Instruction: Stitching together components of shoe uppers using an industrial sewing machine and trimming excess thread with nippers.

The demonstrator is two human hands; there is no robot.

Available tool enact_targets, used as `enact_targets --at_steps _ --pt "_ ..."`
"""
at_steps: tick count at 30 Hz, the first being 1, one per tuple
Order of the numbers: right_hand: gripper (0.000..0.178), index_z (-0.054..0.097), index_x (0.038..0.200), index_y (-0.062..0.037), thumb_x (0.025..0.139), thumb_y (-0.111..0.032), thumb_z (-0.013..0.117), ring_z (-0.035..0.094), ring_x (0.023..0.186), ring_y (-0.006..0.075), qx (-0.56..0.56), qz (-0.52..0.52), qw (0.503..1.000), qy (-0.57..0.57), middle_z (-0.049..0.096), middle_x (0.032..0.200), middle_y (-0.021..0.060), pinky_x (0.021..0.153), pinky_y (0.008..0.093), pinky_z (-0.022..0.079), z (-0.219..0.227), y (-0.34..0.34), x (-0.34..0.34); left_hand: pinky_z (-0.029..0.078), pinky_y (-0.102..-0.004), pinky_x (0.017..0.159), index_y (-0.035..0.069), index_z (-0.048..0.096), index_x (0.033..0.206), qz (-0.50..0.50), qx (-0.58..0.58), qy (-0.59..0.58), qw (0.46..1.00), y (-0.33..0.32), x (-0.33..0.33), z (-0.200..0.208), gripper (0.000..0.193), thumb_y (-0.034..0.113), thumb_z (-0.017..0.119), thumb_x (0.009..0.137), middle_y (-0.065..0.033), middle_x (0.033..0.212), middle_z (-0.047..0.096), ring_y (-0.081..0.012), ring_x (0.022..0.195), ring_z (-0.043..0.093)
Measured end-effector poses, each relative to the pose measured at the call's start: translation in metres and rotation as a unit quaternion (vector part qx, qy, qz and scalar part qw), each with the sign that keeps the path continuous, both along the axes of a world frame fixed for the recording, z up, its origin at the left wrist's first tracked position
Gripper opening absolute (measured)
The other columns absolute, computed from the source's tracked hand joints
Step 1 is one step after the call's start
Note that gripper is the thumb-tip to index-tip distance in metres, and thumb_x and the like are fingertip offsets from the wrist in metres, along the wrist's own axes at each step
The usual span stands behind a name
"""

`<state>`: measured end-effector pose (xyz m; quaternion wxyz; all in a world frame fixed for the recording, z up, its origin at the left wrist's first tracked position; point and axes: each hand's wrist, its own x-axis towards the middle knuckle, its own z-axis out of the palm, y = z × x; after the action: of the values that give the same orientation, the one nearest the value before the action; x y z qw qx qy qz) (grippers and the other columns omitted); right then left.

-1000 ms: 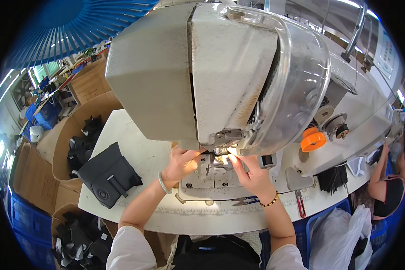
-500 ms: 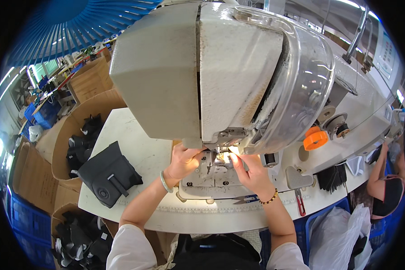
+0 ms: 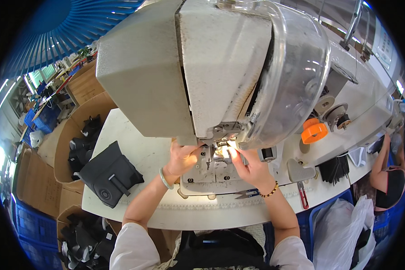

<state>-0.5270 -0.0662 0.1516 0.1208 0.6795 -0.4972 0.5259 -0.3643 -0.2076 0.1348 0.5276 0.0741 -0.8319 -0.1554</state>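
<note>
Both my hands are up at the needle area (image 3: 221,150) of a large grey sewing machine (image 3: 141,85), where a lamp lights the metal parts. My left hand (image 3: 183,158), with a pale bangle at its wrist, has its fingers closed at the left of the presser foot; the machine head partly hides the fingertips. From the right, my right hand (image 3: 253,168) pinches with thumb and forefinger close to the needle. What either hand holds is too small or hidden to make out. Left of the machine, a black fabric pouch (image 3: 110,175) with a strap lies on the white table (image 3: 153,211).
Blue-handled scissors (image 3: 248,194) lie below my right wrist, red-handled snips (image 3: 303,195) and black strips (image 3: 334,170) further right. Cartons (image 3: 63,153) of black pieces stand at left. At right are a plastic bag (image 3: 339,229) and another person (image 3: 388,186).
The view has shifted a little, so the machine head looks larger and further left. My hands keep to the needle area, with only slight movement of the fingers.
</note>
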Motion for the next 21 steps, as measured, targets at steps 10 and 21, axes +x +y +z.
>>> enact_targets --at_steps 10,21 --pt "0.030 0.057 0.100 -0.0011 0.070 -0.004 0.064 0.053 0.084 0.0349 -0.022 0.028 0.999 0.023 0.057 0.091 0.0157 0.071 0.0386 0.045 0.004 0.002 0.001 0.044 -0.0372 0.074 0.006 0.067 0.084 0.019 -0.023 0.025 0.999 -0.007 0.000 -0.017 0.026 -0.005 0.066 0.060 -0.0086 0.093 0.062 -0.0284 0.087 0.056" --pt "0.008 0.051 0.087 0.0005 0.082 -0.004 0.055 0.051 0.079 0.0334 0.059 -0.055 0.997 -0.015 0.051 0.083 0.0145 0.069 0.0393 0.043 0.024 0.025 0.007 0.044 -0.0301 0.068 0.002 0.058 0.101 0.196 0.121 0.094 0.969 -0.056 0.034 -0.022 0.024 0.001 0.063 0.078 -0.0051 0.092 0.060 -0.0179 0.074 0.054"
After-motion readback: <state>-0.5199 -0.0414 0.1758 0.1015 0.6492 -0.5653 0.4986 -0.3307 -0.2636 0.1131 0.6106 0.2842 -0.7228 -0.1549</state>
